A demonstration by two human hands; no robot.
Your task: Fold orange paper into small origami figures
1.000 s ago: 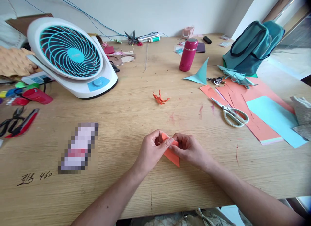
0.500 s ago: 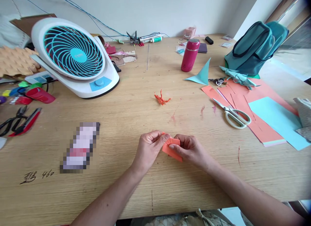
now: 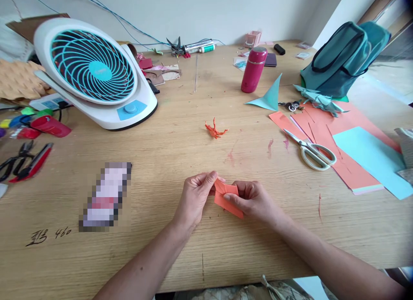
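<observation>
Between my two hands, above the near middle of the table, is a small folded piece of orange paper (image 3: 227, 202) with creases across it. My left hand (image 3: 197, 194) pinches its upper left corner between thumb and fingers. On the other side my right hand (image 3: 253, 199) grips the right edge, thumb lying flat on the front and fingers behind. The fingers behind the paper are partly hidden. Farther back on the table sits a small orange folded-paper figure (image 3: 215, 130) with thin, leg-like points.
White-handled scissors (image 3: 318, 156) rest on orange sheets (image 3: 358, 173) beside a light-blue sheet (image 3: 371, 158) at right. Behind them are a folded teal paper (image 3: 269, 95), a pink bottle (image 3: 254, 69) and a teal bag (image 3: 337, 61). A fan (image 3: 97, 76), pliers (image 3: 16, 160) and a blurred-out object (image 3: 106, 196) are at left.
My left thumb has shifted up toward the paper's upper corner, so more of the creased front shows. My right hand keeps its grip. The view has tilted slightly.
</observation>
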